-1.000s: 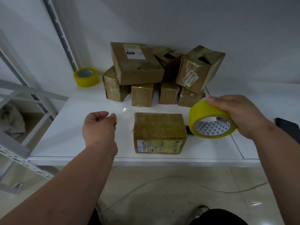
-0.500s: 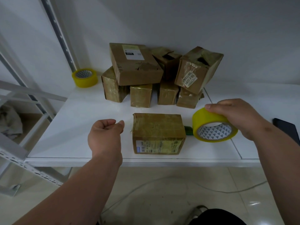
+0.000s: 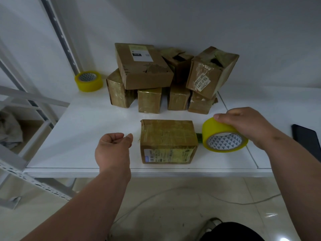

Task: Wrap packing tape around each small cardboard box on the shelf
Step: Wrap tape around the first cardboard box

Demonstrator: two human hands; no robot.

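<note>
A taped cardboard box (image 3: 168, 140) lies on the shelf (image 3: 86, 129) between both hands. The right hand (image 3: 246, 126) fingers curl over a yellow tape roll (image 3: 224, 136) just right of it; the left hand (image 3: 112, 150) fingers hang loosely curled, holding nothing. Beyond the fingers are stacked boxes (image 3: 166, 79) and a spare roll (image 3: 89, 81).

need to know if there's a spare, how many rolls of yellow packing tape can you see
2. One yellow tape roll is gripped by the right hand, just right of the front cardboard box. A second yellow roll sits at the shelf's back left corner. Others may be hidden behind the stacked boxes.
</note>
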